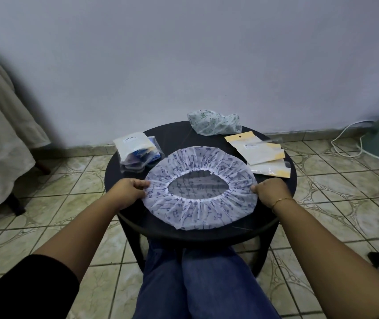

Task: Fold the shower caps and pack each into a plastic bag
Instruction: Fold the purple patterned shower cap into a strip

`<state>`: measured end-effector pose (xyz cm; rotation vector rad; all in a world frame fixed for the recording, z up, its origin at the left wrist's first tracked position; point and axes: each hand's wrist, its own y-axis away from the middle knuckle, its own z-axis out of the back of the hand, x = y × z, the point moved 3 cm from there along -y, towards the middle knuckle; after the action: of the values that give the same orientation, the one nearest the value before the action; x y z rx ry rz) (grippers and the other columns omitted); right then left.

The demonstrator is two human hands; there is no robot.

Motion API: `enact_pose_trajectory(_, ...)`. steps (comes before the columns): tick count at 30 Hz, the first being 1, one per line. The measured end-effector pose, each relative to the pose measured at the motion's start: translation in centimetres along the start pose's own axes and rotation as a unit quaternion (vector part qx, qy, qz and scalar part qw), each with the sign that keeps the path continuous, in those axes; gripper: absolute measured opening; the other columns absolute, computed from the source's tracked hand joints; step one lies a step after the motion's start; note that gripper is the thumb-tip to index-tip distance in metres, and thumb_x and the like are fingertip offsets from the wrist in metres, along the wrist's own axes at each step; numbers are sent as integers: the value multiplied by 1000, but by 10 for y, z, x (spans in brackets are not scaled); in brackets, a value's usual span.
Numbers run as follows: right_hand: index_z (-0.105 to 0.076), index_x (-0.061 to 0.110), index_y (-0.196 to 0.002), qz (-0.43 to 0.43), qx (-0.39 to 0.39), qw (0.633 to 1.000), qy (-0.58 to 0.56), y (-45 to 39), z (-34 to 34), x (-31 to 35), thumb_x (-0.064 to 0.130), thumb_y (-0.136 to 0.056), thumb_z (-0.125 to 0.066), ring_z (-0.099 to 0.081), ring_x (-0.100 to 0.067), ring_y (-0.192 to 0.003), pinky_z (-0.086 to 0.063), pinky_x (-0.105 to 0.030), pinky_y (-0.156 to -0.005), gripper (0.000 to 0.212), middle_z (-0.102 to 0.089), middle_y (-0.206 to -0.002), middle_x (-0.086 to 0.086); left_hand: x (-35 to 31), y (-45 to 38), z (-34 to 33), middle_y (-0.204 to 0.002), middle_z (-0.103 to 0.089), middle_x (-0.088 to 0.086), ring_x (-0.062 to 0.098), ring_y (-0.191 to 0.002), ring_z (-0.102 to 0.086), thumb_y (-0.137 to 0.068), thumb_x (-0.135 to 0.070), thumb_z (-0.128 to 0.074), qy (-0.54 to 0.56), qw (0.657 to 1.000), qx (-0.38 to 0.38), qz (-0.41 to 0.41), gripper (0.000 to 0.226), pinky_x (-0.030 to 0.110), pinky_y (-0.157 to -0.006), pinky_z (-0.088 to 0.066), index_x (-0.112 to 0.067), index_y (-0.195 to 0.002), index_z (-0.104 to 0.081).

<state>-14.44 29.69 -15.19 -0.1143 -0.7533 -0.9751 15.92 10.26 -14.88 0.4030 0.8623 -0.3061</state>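
1. The round dark table (124, 166) carries everything, with the person's knees under its near edge and tiled floor around it.

2. The patterned shower cap (197, 212) is the largest item on the table. It lies spread flat at the middle and near side, opening upward, with its gathered elastic ring forming an oval in the centre. It looks like thin, light plastic film: soft, limp and probably a little slick, so I judge it will crease easily but spring back at the elastic. The outer edge at 2 opposite points is the sensible place to hold it, which lets one half be carried over the other.

3. The left hand (129, 191) pinches the cap's left edge, fingers curled over the film with the thumb beneath.

4. The right hand (271, 191) grips the cap's right edge in the same way, a thin bracelet (281, 201) on its wrist. Between the 2 hands the cap is drawn out taut.

5. A second, crumpled shower cap (215, 124) sits at the far edge, not yet folded.

6. Packed bags (136, 151) lie at the far left, touching the spread cap's rim.

7. Empty plastic bags (262, 154) with yellow card lie at the right, just beside the cap.
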Motion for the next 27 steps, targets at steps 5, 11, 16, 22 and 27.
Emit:
enact_pose_trajectory(5, -52, 10, -58, 24, -44, 996, -68, 9, 1, 0, 37, -91, -56, -48, -26, -59, -33, -29, -57, 43, -49, -59, -7, 3, 6, -7, -103, -67, 6, 15, -91, -62, -78, -12, -75, -28, 998, -53, 11, 40, 26, -85, -47, -8, -116, -66)
enact_pose_trajectory(11, -65, 1, -79, -6, 60, 998, -31, 32, -4, 8, 57, -90, -46, -56, -24, -58, -40, -28, -58, 60, -67, -69, -10, 1, 25, -18, -104, -63, 2, 18, -89, -57, -66, -48, -81, -129, 982, -137, 22, 53, 30, -72, -45, -16, -102, -60)
enact_pose_trajectory(16, -65, 7, -83, 10, 126, 990, -60, 46, -9, 18, 58, -82, -59, -51, -19, -49, -39, -28, -57, 51, -66, -64, -7, -12, 41, -33, -130, -57, -1, 22, -116, -55, -68, -69, -66, -275, 957, -88, -26, 83, 31, -83, -47, -36, -137, -36)
enact_pose_trajectory(22, -61, -2, -109, 27, 28, 987, -157, 30, -8, 13, 18, -81, -72, -60, -25, -71, -51, -33, -70, 36, -65, -100, -15, -22, 55, -41, -118, -62, -11, 15, -111, -57, -61, -89, -46, -319, 947, -40, -21, 77, 32, -85, -49, -34, -114, -63)
enact_pose_trajectory(27, -36, 15, -138, 34, -17, 971, -235, 28, -5, 8, 26, -79, -74, -52, -31, -117, -45, -46, -98, 71, -47, -136, -12, -27, 53, -35, -63, -60, -7, 14, -68, -59, -79, -70, -52, -191, 974, -109, -53, 52, 29, -59, -44, -20, -66, -64)
